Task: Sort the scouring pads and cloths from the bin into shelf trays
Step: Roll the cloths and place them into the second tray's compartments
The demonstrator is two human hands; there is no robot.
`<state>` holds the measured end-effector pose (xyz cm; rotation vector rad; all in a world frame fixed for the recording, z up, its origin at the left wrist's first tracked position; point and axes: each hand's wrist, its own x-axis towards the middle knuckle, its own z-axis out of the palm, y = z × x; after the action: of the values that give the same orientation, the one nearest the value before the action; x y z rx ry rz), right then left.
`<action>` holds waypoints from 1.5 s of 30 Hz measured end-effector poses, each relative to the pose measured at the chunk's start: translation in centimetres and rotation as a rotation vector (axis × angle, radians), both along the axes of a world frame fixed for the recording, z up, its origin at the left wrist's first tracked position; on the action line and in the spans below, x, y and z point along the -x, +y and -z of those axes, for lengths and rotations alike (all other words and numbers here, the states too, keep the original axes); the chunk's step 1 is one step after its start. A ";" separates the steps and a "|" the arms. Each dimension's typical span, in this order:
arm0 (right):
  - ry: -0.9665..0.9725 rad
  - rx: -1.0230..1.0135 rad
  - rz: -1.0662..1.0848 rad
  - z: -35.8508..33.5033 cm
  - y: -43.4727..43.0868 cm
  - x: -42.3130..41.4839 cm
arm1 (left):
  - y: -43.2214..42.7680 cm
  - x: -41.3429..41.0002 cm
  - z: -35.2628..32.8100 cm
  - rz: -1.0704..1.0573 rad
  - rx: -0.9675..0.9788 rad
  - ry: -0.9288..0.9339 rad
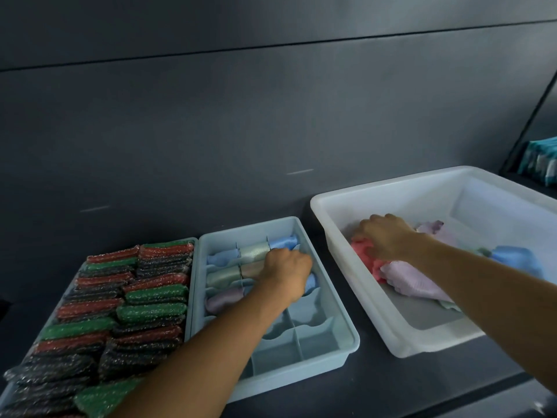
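A light blue divided tray (pixel 337 336) stands in the middle of the shelf, its far compartments filled with rolled cloths (pixel 254 251) in blue, green, beige and lilac. My left hand (pixel 287 274) reaches into it, fingers curled over a blue rolled cloth (pixel 311 283) in the right column. To the right is a white bin (pixel 355 268) with loose cloths. My right hand (pixel 387 238) is inside it, fingers down on a pink cloth (pixel 363 251). A lilac cloth (pixel 411 282) and a blue cloth (pixel 517 259) lie beside it.
A tray packed with several red, green and black scouring pads (pixel 120 312) sits at the left. A dark back wall rises behind the dark shelf surface (pixel 391 384). A teal patterned item (pixel 541 162) lies at the far right.
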<state>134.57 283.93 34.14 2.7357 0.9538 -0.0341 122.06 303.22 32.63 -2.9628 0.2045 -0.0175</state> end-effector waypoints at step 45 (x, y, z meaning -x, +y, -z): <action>0.782 -1.730 0.158 -11.7 10.6 11.9 | 7.5 7.5 -17.3 -0.202 1.319 -0.703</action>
<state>122.67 294.49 45.88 4.5849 1.2332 -0.6095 114.56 310.72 49.96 -3.8214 -0.3535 -1.7374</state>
